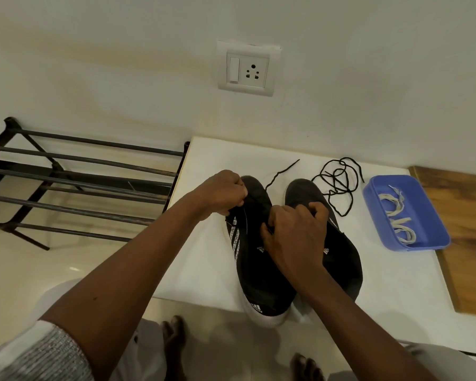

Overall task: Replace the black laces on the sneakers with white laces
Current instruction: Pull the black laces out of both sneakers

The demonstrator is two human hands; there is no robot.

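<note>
"Starting with the pair: where does it stand?"

"Item 1, left-hand sneaker (259,259), on the white table (204,257), heel overhanging the near edge, toe to the wall. Item 2, right-hand sneaker (346,259), touching it, its eyelets apparently bare."

"Hands?"

"Left hand (226,195): fingers curled, pinching a strand of the black lace (283,169) just beside the left-hand sneaker's toe. The free end trails off toward the wall. Right hand (294,232): fingers curled over the lacing area, thumb and forefinger seemingly pinching the same lace at the eyelets. One hand likely draws it out while the other feeds it and steadies the upper."

"Stage?"

"Judged: removal half done, no white threaded yet."

"Spent stock?"

"Item 3, loose black lace (338,182), tangled beyond the right-hand sneaker, probably set aside."

"Replacements?"

"Item 4, white laces (399,224), in the blue tray (440,240) at the table's right, near but apart from the tangle."

"Surroundings?"

"Wooden board (467,243), shoe rack (74,171), wall socket (245,68)."
</note>
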